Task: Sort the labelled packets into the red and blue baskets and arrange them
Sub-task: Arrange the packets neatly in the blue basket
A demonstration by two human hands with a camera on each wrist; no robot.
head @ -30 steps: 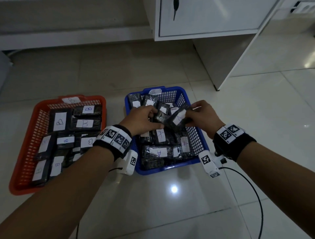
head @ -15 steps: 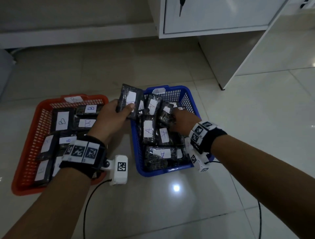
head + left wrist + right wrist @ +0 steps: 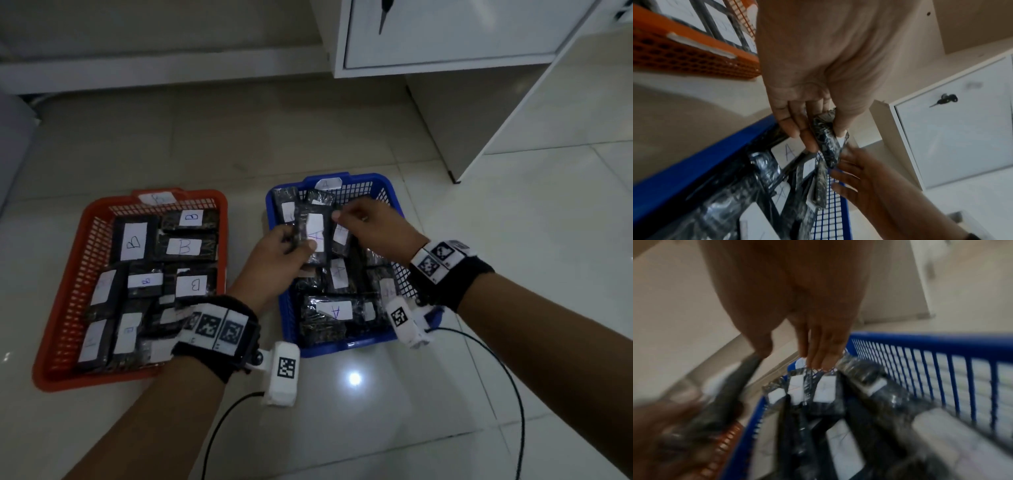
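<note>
My left hand [image 3: 298, 244] grips a black packet [image 3: 315, 236] with a white "A" label, held upright over the back of the blue basket [image 3: 388, 193]. In the left wrist view the packet [image 3: 827, 146] is pinched between thumb and fingers. My right hand [image 3: 339, 216] hovers at the packet's top right corner with straight fingers [image 3: 816, 356]; its thumb touches the packet's edge. The blue basket holds several black "A" packets [image 3: 330, 310]. The red basket [image 3: 66, 274] on the left holds several "B" packets [image 3: 185, 246].
Both baskets sit on a glossy tiled floor. A white cabinet [image 3: 462, 34] with a key in its door stands at the back right, its side panel [image 3: 442, 123] reaching the floor behind the blue basket. Wrist-camera cables [image 3: 513, 394] trail in front.
My left hand carried the packet rightward from above the gap between the baskets to over the blue basket. My right hand lifted off the packets in the basket and came up to the held packet.
</note>
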